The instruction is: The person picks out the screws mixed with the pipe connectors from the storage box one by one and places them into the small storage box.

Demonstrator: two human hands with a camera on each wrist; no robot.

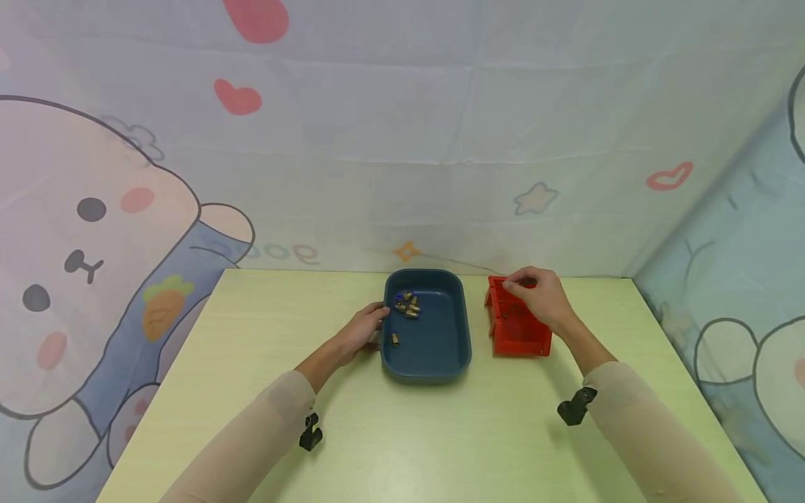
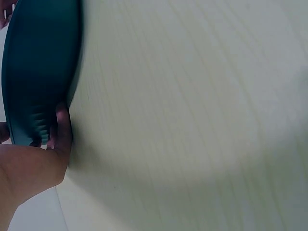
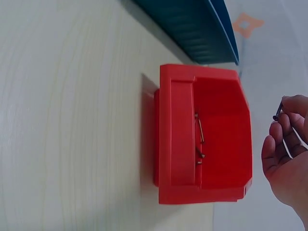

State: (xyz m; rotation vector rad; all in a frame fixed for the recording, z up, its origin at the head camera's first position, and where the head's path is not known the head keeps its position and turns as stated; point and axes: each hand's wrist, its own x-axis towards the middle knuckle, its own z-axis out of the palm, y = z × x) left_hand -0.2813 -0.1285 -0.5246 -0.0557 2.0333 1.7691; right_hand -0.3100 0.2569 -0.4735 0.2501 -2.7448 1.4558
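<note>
A dark blue plastic tray holds several small brass fittings in a cluster, with a single one nearer its front left. My left hand grips the tray's left side, fingertips at the rim; the left wrist view shows its fingers against the outer wall. Above the red bin, my right hand pinches a small dark screw between thumb and finger. Several thin screws lie inside the bin.
The bin stands a short way right of the tray, both near the back of the light wooden table. A printed cloth hangs right behind the table edge and along the right side.
</note>
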